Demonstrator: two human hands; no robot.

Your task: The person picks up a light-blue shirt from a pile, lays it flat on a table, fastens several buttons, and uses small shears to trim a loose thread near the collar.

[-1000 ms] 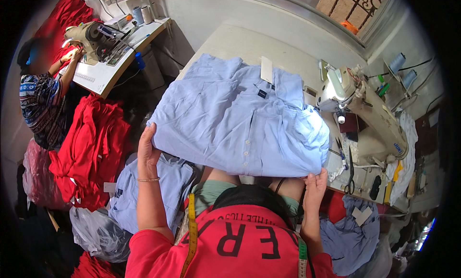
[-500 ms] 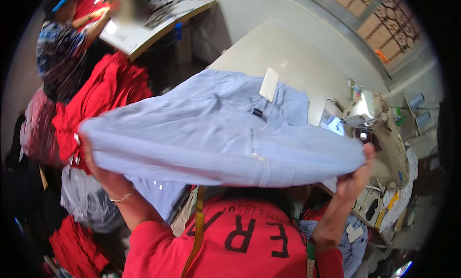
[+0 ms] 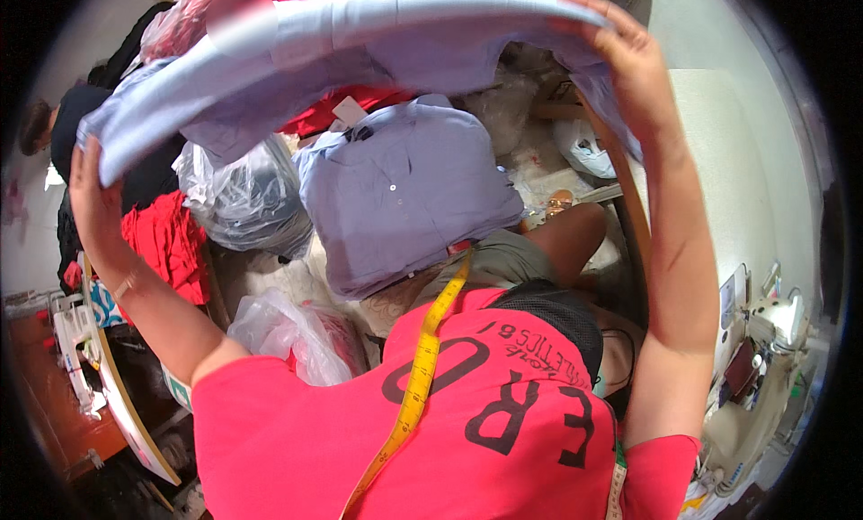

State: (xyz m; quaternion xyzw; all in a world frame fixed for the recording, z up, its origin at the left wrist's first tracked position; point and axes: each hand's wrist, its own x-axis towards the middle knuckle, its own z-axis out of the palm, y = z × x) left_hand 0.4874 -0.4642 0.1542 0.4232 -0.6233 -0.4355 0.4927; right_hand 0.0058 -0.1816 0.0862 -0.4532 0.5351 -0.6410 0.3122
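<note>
A light blue shirt (image 3: pixel 360 48) is stretched wide between my raised hands, its cloth arching across the far part of the view. At its left end, my left hand (image 3: pixel 94 192) has its fingers closed on the cloth. My right hand (image 3: pixel 625 48) grips the other end, higher up at the far right. Below the held shirt lies a stack of folded blue-grey shirts (image 3: pixel 413 192), near my knee, with a white tag (image 3: pixel 349 112) at its far edge. A yellow tape measure (image 3: pixel 418 376) hangs down over my red top.
Clear plastic bags stand left of the stack, one with dark contents (image 3: pixel 247 192) and one with red cloth (image 3: pixel 301 336). Red fabric (image 3: pixel 166 241) lies further left. A white-topped table (image 3: pixel 764 169) with a sewing machine (image 3: pixel 773 322) is at the right. Another person (image 3: pixel 67 129) is at far left.
My view has turned left, away from the sewing table. Both hands have lifted the light blue shirt off the table, up and away from my body, bringing the folded stack into view.
</note>
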